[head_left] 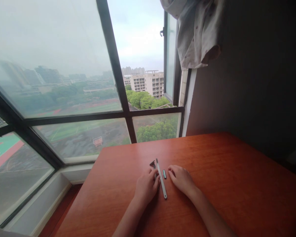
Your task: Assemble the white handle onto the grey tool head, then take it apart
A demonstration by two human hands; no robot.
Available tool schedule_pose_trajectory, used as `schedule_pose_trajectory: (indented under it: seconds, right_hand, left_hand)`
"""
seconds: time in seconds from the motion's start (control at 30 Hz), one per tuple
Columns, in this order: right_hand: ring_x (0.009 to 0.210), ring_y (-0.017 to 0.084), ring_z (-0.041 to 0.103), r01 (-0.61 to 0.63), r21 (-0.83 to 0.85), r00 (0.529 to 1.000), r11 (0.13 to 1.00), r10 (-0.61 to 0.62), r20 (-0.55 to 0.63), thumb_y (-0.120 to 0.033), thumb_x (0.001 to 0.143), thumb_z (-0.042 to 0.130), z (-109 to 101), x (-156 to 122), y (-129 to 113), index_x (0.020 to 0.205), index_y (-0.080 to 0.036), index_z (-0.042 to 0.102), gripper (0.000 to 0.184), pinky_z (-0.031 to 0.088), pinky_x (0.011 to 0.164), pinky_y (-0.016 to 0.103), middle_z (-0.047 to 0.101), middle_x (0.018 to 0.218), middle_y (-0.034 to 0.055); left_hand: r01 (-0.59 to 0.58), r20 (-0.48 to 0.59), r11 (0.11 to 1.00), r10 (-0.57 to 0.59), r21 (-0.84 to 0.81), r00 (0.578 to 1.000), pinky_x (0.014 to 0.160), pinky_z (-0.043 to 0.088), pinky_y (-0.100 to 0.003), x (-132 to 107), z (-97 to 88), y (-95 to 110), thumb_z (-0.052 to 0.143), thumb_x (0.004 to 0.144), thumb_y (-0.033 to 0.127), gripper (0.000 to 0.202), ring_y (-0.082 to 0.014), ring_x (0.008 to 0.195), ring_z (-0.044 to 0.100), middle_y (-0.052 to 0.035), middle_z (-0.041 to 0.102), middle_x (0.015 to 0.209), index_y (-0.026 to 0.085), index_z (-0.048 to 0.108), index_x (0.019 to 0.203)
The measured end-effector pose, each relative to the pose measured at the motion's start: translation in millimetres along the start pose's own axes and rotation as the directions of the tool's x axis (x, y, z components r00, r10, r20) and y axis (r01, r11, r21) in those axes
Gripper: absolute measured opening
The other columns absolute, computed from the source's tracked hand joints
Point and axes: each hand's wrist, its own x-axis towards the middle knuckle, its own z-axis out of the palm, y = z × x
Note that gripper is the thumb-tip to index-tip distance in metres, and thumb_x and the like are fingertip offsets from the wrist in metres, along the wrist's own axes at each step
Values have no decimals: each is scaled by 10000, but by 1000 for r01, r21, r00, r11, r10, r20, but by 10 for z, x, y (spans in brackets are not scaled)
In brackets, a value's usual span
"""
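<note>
A long thin grey pen-like stick (161, 178) lies on the reddish wooden table (212, 164), running away from me. My left hand (146, 186) rests palm down just left of it, fingers loosely curled, fingertips touching a small dark piece (152, 163) by the stick's far end. A short dark cap-like part (164, 174) lies just right of the stick. My right hand (181, 179) lies flat on the table beside that part, fingers extended towards it and holding nothing.
The table's left edge drops to a white sill and large windows (64, 82) with dark frames. A dark wall stands to the right. A pale cloth (197, 33) hangs at the top near an opened window pane.
</note>
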Motion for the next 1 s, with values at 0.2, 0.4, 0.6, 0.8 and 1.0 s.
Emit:
schedule_pose_trajectory:
  seconds: [0.2,0.4,0.6,0.8,1.0]
  right_hand:
    - [912,186,639,6,9,1000,1000,-6,-7,-259,907,433,-1,2,4,937,-235,659,229,386,732,241,710,961,37]
    - [914,186,636,8,13,1000,1000,-8,-2,-255,906,431,3,4,8,931,-232,658,230,386,740,243,709,957,43]
    - [905,184,637,9,17,1000,1000,-8,-11,-247,906,435,12,7,14,930,-229,658,225,384,735,241,709,955,43]
    - [890,184,639,13,15,1000,1000,-13,-19,-250,903,440,6,3,10,920,-231,657,219,384,720,241,709,946,35]
    - [906,183,636,2,2,1000,1000,-2,0,-247,906,438,-19,2,-18,940,-232,662,227,386,731,238,709,968,46]
  left_hand:
    - [-5,-6,1000,5,6,1000,699,395,-253,-9,5,2,426,913,292,191,-174,839,597,-27,603,962,264,568,1038]
    - [3,-1,1000,-3,-4,1000,712,397,-257,-8,6,4,419,914,295,184,-176,848,594,-33,602,973,253,567,1016]
    - [4,-2,1000,-4,-4,1000,711,398,-257,-2,2,7,413,918,301,181,-173,843,594,-33,603,968,252,566,1001]
    - [0,-14,1000,0,3,1000,703,401,-255,-6,23,-6,417,915,301,182,-172,839,600,-31,604,975,257,562,1016]
    - [-6,-16,1000,6,5,1000,709,405,-251,-1,23,-12,420,909,278,173,-172,850,601,-31,605,975,253,559,1008]
